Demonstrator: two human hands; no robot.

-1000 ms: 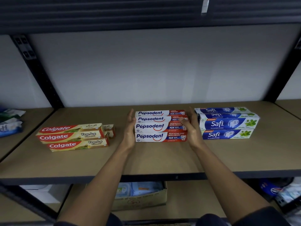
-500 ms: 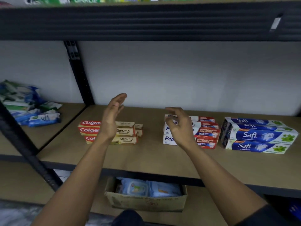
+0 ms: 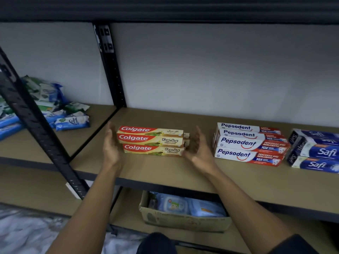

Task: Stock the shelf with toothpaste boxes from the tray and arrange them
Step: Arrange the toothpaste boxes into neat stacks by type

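Several wipe packs left of Colgate stack; Pepsodent stack right.

A plain pale grey wall backs a black metal rack, whose perforated rear upright meets the tan shelf board at its back edge. A dark beam crosses overhead. Near the front edge of the lower board sits a cardboard box; the floor is pale and mottled, and the light is dim.
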